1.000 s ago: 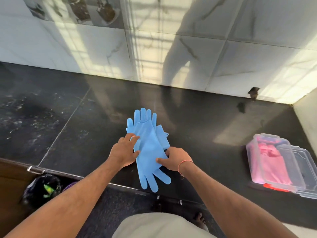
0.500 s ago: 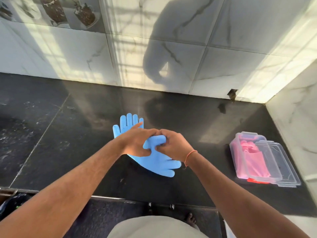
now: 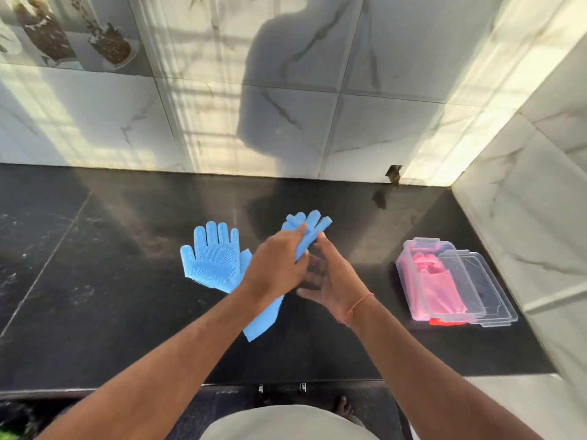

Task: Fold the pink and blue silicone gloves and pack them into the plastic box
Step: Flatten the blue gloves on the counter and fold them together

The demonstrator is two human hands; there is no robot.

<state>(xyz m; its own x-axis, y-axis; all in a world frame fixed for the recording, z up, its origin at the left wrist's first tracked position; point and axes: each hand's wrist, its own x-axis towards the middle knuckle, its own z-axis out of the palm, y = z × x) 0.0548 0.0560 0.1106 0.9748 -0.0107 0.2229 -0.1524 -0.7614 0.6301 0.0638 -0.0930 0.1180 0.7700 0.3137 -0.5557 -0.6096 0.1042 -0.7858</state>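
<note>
So half a second ago both hands were bunched together over the blue pair on the counter, and now one blue glove [image 3: 303, 238] has been lifted clear while the other blue glove [image 3: 213, 260] stays lying flat on the black countertop [image 3: 95, 296], nubby palm side up, fingers pointing toward the wall. The left hand [image 3: 278, 269] is closed around the middle of the lifted glove, with its fingers poking out above the fist and the cuff hanging down below the wrist. The right hand [image 3: 330, 282] is right next to it, fingers spread and loose, not gripping anything as far as I can see, maybe just brushing the glove near the top with a fingertip. There's a thin orange thread bracelet [image 3: 359, 304] on that wrist. Off to the right, well apart from the hands, the clear plastic box [image 3: 405, 265] sits near the side wall with the pink gloves [image 3: 440, 287] already inside it, and its clear lid [image 3: 495, 296] is leaning across the right side of the box, half on the counter. Marble-look wall tiles [image 3: 381, 122] run behind everything.
</note>
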